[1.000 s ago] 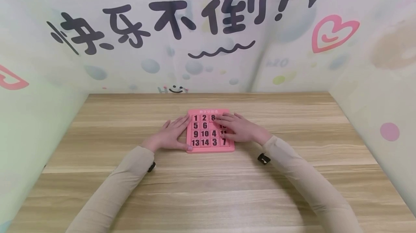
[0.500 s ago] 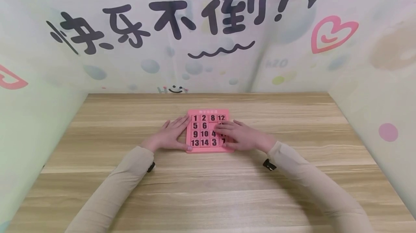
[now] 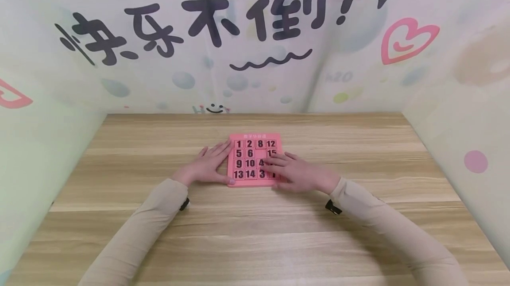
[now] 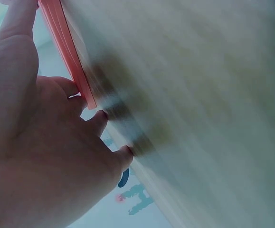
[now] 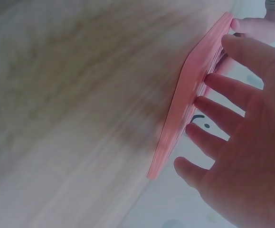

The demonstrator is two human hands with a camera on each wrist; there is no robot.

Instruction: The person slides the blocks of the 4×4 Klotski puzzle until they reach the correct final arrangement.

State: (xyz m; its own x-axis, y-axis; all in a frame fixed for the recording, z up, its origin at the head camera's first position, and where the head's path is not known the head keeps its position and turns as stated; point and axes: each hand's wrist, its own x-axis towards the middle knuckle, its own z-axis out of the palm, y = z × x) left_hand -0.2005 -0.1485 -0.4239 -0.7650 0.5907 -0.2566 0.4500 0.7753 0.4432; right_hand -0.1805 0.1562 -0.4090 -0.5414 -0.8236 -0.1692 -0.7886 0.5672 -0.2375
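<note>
A pink number sliding puzzle (image 3: 255,136) lies flat on the table in the head view. Its bare slot (image 3: 260,153) is in the second row, third column, between the 6 tile (image 3: 250,153) and the 15 tile. My left hand (image 3: 207,166) rests along the puzzle's left side, fingers straight, thumb at the near left corner. My right hand (image 3: 300,173) reaches over the right side with extended fingers. Its fingertips touch or hover by the 4 tile (image 3: 261,163); which of the two I cannot tell. It hides the tile below 15 and part of the 7 tile.
A wood-grain table (image 3: 255,233) spreads around the puzzle. Behind it stands a pale wall (image 3: 159,91) with dark lettering and drawings, and side walls rise at left and right. A black wrist device (image 3: 333,207) sits under the right sleeve.
My right hand has moved toward the table's near side and slightly right, uncovering the 12 tile and much of the 15 tile. My left hand stays in place.
</note>
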